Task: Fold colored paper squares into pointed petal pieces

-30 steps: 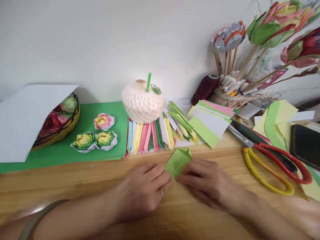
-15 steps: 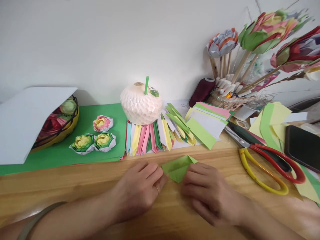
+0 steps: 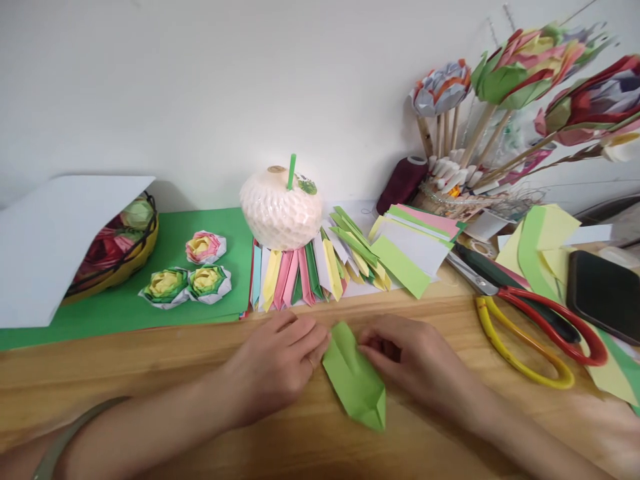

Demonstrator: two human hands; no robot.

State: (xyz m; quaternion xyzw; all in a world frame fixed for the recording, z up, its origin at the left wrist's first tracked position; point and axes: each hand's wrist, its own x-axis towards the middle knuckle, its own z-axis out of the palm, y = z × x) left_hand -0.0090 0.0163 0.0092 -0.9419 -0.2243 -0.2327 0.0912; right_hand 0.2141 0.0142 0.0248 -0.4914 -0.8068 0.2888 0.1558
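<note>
We hold a folded green paper (image 3: 354, 377) at the lower center of the frame, just above the wooden tabletop (image 3: 190, 460), its creased, pointed end toward the bottom. Our left hand (image 3: 280, 367), wearing a ring, pinches its upper left edge with the fingers drawn narrow; our right hand (image 3: 420, 357) pinches its right edge, thumb and forefinger close together. Beyond our hands, at the center, folded paper strips (image 3: 295, 277) fan out in front of a white textured container (image 3: 283, 210) with a green straw (image 3: 291, 172). Three paper flowers (image 3: 209, 283) rest on green sheets (image 3: 210, 220) at left, beside a basket (image 3: 135, 260) partly covered by white paper (image 3: 45, 247). At right lie red-and-yellow-handled scissors (image 3: 550, 303) and a dark phone (image 3: 605, 293), below large paper blooms on sticks (image 3: 515, 70) in the upper right.
</note>
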